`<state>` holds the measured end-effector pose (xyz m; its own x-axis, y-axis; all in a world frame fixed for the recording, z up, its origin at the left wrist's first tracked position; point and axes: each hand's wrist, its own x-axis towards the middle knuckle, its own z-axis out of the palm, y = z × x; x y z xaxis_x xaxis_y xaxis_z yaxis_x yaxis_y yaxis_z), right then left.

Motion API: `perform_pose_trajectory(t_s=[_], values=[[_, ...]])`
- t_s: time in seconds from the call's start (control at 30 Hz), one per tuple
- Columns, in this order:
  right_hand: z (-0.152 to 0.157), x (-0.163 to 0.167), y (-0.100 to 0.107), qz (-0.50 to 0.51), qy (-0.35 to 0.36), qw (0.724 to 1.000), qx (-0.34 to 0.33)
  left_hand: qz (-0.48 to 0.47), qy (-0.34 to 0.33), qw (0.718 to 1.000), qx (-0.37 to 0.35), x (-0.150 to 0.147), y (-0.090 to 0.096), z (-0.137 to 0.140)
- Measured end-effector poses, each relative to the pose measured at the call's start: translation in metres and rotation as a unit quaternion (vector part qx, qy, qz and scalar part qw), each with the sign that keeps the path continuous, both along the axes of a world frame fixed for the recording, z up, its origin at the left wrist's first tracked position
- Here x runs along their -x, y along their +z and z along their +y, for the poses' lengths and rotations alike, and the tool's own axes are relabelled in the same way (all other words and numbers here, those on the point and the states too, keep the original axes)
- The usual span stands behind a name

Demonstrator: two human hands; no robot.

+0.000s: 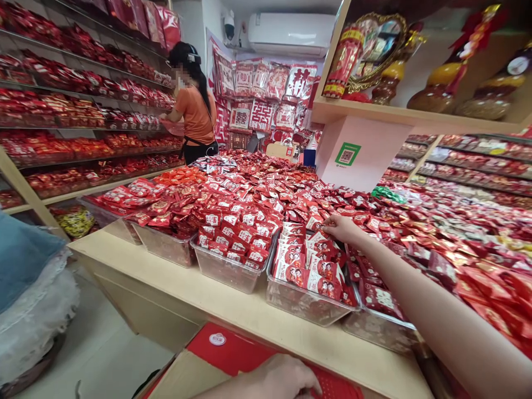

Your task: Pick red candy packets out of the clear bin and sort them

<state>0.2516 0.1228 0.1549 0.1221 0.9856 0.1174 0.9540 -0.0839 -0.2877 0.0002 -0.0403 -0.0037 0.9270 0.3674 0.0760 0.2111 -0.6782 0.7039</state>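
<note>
My right hand [341, 228] reaches over a clear plastic bin [299, 302] filled with rows of small red-and-white candy packets [322, 271]. Its fingers are pinched together at a packet at the bin's back right; the fingertips are partly hidden. Low in the picture, my left hand [280, 379] is curled over a cardboard box [187, 374] with red packaging [233, 352] in it. The left fingers are bent, and whatever they hold is out of sight.
More clear bins [226, 271] of red packets line the front of a pale wooden counter [166, 274]. A person [197, 111] in an orange top stands by the stocked shelves [83, 119] at the left. A cabinet [419, 113] overhangs at upper right. Blue fabric [25, 260] shows at the left edge.
</note>
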Motion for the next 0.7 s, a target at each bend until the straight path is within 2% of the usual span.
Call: perform_pose_trajectory(t_s=[0.13, 0.37, 0.53, 0.7], values=[[-0.004, -0.001, 0.004, -0.043, 0.031, 0.998, 0.021, 0.007, -0.003, 1.0, 0.015, 0.002, 0.002, -0.002], [-0.01, -0.001, 0.01, -0.09, 0.06, 0.993, 0.048, 0.027, 0.012, 0.999, 0.017, 0.006, 0.018, -0.005], [-0.015, 0.007, 0.013, -0.117, 0.062, 0.991, 0.013, 0.035, 0.017, 0.999, 0.021, 0.006, 0.023, -0.008], [-0.036, 0.018, 0.013, -0.134, 0.08, 0.988, -0.005, 0.044, 0.017, 0.999, 0.014, 0.005, 0.022, -0.009]])
